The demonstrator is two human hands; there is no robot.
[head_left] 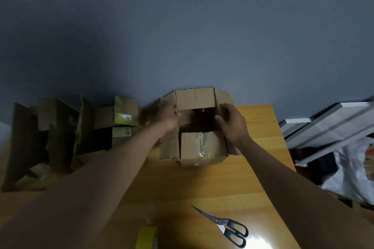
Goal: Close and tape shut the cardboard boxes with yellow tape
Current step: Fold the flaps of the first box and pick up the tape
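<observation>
Head view: no brand or writing can be read; a pale label with a small barcode-like patch sits on a flap of the open boxes left of the left grip, its print too small to make out; clear tape with dark marks shows on the near flap of the cardboard box, and those marks cannot be read either. The cardboard box stands on the wooden counter between the two grips, its top open; the far flap stands up behind the grips and the near flap lies folded inward just below them; the inside is dark. The left grip lies against the box's left side flap, fingers curled over its edge, holding it; motion blur softens the fingers. The right grip holds the right side flap, thumb on the inner side and fingers wrapped round the outer side. Nearer the person than both grips, a roll of yellow tape stands at the bottom edge of the picture, below the left forearm; black-handled scissors lie beside it, below the right grip, blades pointing up and left. Right of the right grip, off the counter, lie white boards and a plastic bag.
</observation>
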